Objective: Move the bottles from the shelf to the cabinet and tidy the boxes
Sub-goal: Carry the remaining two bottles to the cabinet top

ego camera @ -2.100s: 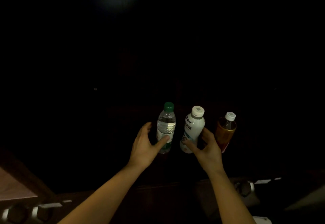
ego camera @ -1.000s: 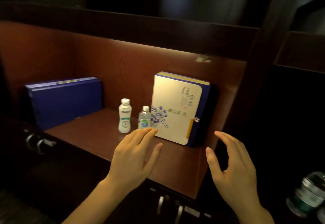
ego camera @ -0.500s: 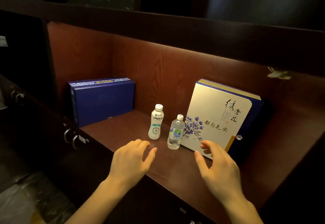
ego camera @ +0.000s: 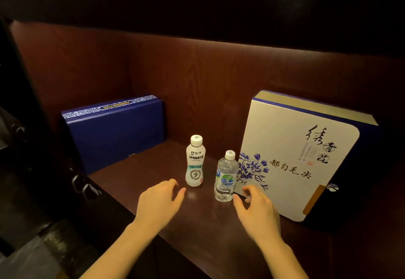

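Both of your hands are hovering over the shelf [ego camera: 197,219] with fingers loosely curled, gripping nothing. The left hand [ego camera: 158,202] is sitting near the white bottle [ego camera: 195,162] but apart from it. The right hand [ego camera: 257,210] is sitting just beside the clear bottle [ego camera: 225,176]; you cannot tell whether its thumb is touching. Both bottles are standing upright, close together, mid-shelf.

Risks, as judged:
- The bottles are tall and narrow, so a fingertip arriving high is likely tipping one into its neighbour.
- The clear bottle is standing right in front of the white gift box [ego camera: 295,158], which is leaning back on edge. Your right fingers are crowding that gap, and a nudge may be sliding the box down.
- Dim light is making depth hard to read.

Writing:
- The gift box is showing 都匀毛尖 beside blue flowers, with brush calligraphy above.
- The white bottle is carrying what looks like 蒙牛 and a lightning emblem.
- The clear bottle's label is too small to read.
- The blue box [ego camera: 114,132] is showing nothing legible.
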A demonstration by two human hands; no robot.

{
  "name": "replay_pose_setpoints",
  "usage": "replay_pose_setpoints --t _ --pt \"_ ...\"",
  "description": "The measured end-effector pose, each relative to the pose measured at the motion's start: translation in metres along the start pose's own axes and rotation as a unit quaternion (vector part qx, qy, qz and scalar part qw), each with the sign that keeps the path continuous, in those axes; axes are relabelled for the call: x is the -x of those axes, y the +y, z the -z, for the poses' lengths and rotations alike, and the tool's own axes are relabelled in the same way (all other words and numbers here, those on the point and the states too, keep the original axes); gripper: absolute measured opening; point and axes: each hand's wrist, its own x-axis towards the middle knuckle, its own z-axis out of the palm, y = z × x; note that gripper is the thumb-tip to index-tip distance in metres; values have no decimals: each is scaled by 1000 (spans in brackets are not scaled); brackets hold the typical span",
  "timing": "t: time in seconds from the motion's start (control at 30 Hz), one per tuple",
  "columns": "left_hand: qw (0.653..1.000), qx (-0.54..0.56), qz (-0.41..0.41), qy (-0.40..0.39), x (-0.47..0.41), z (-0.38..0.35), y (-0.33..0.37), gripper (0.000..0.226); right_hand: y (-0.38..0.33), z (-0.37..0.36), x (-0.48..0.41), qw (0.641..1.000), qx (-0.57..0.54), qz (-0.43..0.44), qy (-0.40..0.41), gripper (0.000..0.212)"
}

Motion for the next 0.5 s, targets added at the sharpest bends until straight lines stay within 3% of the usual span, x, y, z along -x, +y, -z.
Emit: replay_pose_setpoints --t 0.13,0.23,0.37,0.5 --pt "999 21 11 -44 -35 -25 -9 43 3 -28 -26 998 4 -48 -41 58" --pt "994 88 31 -61 -62 -48 -15 64 1 -48 -42 995 -34 -85 -44 76" --pt "964 235 77 -93 -95 -78 -21 87 -3 -71 -59 984 -110 -140 -17 78" --pt "911 388 83 -115 -119 -100 -21 82 -10 -90 -68 954 -224 -196 20 66"
